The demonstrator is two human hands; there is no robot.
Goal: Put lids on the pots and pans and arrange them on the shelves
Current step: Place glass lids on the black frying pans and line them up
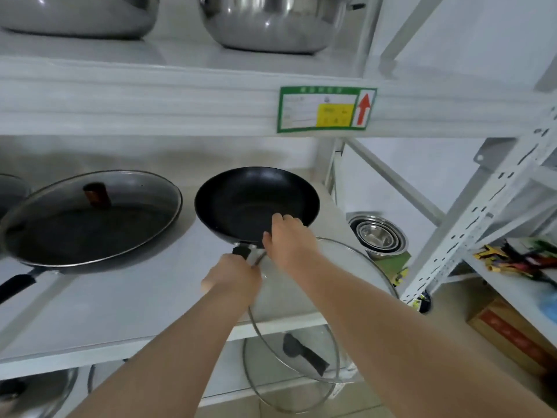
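An uncovered black pan (250,200) rests on the middle shelf (120,303), right of centre. My left hand (232,279) is closed around its black handle (241,251). My right hand (286,236) grips the pan's near rim, fingers inside and thumb outside. A large glass lid (325,285) with a black knob (304,354) hangs tilted under my forearms, past the shelf's front edge. Its rim meets my left hand; how it is held is hidden. To the left sits a bigger dark pan (75,233) with a glass lid on it.
The upper shelf carries a steel pot (271,22) and another vessel (78,13). Nested steel bowls (379,233) sit low on the right, behind the white upright (482,212). More lids (36,390) lie on the bottom shelf, and a cardboard box (509,336) stands on the floor.
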